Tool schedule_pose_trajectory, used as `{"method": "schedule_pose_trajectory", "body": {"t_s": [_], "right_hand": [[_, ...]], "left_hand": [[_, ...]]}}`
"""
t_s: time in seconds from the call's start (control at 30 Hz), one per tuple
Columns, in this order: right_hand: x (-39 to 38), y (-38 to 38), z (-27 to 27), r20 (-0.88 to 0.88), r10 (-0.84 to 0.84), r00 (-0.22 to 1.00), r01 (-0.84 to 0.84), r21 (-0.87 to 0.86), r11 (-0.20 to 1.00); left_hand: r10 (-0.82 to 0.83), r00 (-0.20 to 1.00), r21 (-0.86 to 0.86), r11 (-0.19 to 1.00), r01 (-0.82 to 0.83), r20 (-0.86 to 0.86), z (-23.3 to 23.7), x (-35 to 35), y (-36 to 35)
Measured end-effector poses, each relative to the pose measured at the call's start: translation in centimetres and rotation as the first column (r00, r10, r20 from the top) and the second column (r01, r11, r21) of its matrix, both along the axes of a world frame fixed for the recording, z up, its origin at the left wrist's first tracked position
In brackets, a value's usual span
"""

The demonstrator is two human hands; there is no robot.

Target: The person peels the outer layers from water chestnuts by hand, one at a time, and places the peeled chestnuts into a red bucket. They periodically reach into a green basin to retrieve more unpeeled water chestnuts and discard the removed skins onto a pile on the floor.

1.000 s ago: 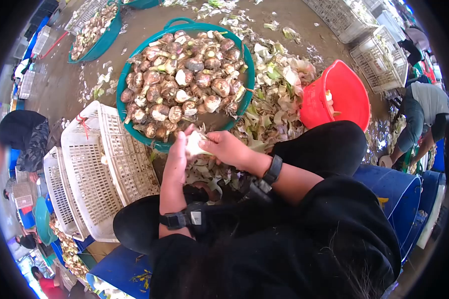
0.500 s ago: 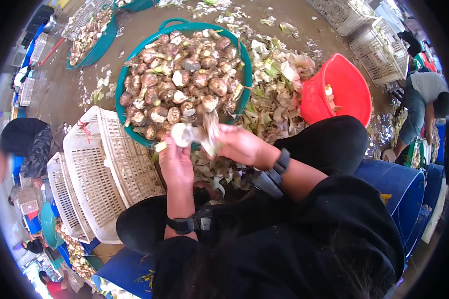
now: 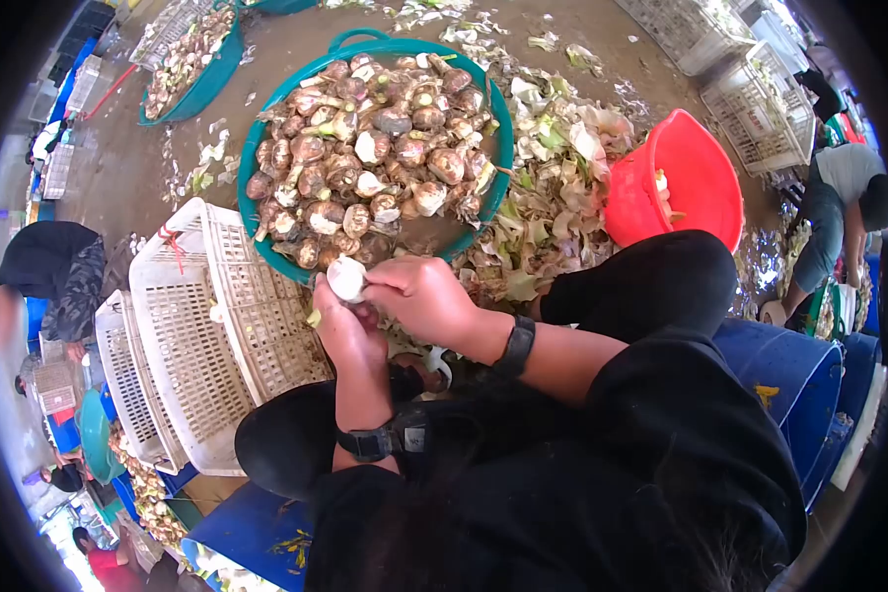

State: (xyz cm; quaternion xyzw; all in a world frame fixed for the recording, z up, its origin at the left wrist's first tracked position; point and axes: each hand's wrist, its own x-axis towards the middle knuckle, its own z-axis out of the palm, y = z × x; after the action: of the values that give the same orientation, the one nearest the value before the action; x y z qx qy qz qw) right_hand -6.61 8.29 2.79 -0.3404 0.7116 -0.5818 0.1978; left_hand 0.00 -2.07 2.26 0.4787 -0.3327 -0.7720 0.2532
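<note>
Here's the white bulb [image 3: 346, 279], up in front of me at the near edge of the green tub [image 3: 506, 133], with my left hand [image 3: 349, 333] clasped round its near side! My right hand [image 3: 427, 302] pinches in from the right, fingertips closed on its edge. Beyond, brown-skinned bulbs [image 3: 340, 173] crowd the tub; peelings [image 3: 562, 163] spread along its right. Farther right sits the red bucket [image 3: 705, 187], pale pieces inside, and white crates [image 3: 183, 335] lean to my left.
</note>
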Motion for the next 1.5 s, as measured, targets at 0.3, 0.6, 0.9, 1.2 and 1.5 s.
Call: {"method": "schedule_pose_trajectory", "body": {"t_s": [0.3, 0.6, 0.9, 1.2, 1.5], "right_hand": [[0.9, 0.0, 0.1, -0.383, -0.044, 0.923, 0.076, 0.069, 0.995], [-2.2, 3.8, -4.4, 0.266, 0.045, 0.963, -0.105, 0.217, 0.970], [-10.4, 7.9, -1.4, 0.510, 0.818, 0.265, 0.274, -0.854, 0.443], [-9.6, -3.1, -6.8, -0.131, 0.216, 0.968, -0.105, 0.568, 0.816], [-2.7, 1.1, -2.9, -0.542, 0.313, 0.780, -0.123, 0.358, 0.926]], "left_hand": [[0.027, 0.999, -0.122, 0.992, -0.024, 0.018, 0.2, -0.2, 1.6], [-0.149, 0.984, 0.072, 0.987, 0.142, 0.093, -0.2, 0.7, 0.8], [-0.215, 0.958, -0.334, 0.903, 0.268, 0.189, -0.4, -0.1, 1.9], [-0.289, 0.816, -0.574, 0.594, 0.563, 0.501, -2.7, -1.6, 1.2], [-0.384, 0.870, -0.409, 0.772, 0.486, 0.308, -1.7, -1.1, -0.5]]}}
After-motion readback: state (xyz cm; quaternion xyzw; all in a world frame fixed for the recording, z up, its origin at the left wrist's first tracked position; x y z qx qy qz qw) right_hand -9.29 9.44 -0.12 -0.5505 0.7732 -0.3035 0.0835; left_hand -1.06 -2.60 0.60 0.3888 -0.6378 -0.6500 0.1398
